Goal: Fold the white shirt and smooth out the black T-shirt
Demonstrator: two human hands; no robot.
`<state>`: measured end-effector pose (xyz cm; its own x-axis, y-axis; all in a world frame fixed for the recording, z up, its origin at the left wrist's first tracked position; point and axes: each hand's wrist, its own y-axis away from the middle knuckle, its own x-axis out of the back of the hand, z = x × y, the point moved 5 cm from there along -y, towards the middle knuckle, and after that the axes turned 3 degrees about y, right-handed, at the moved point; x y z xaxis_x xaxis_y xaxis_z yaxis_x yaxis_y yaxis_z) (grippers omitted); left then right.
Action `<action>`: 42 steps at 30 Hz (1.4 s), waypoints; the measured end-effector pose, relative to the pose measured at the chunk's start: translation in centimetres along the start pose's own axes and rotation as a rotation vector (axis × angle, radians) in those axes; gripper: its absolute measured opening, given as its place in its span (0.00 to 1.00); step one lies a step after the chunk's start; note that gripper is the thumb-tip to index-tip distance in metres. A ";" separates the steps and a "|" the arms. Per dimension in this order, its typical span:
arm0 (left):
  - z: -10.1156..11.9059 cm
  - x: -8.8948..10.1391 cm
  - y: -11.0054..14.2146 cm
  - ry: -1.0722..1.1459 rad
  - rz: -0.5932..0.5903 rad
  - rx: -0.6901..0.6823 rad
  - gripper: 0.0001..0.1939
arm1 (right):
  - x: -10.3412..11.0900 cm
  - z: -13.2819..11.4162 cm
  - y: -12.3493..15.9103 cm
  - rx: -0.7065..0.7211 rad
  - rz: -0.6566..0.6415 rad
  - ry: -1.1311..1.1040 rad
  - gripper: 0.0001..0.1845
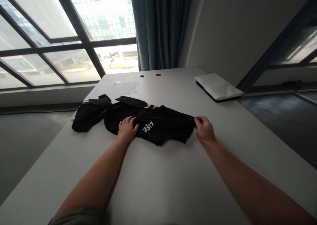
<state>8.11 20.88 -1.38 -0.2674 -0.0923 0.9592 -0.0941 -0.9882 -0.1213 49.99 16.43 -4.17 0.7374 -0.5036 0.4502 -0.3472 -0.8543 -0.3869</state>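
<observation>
A black garment (160,124) with white lettering and a yellow strip lies crumpled across the middle of a white table (173,172). My left hand (127,129) rests palm down on the garment's left part, fingers spread flat on the cloth. My right hand (204,129) is closed in a pinch on the garment's right edge. A second dark bunch of cloth (90,114) lies to the left, touching the first; I cannot tell whether it is the same piece.
Sheets of paper (119,84) lie at the table's far left. A dark flat case with a white cover (218,88) sits at the far right. Two cable holes (150,75) are near the back edge. Windows and a curtain stand behind.
</observation>
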 end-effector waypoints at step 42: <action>-0.2 -0.3 -0.2 -0.020 0.005 -0.007 0.27 | -0.8 -6.0 1.8 0.399 -0.235 0.192 0.13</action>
<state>8.00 21.08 -1.67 -0.2488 -0.0992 0.9635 -0.0996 -0.9869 -0.1273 45.29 14.54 -0.39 0.6358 -0.3504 0.6877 0.0916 -0.8505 -0.5180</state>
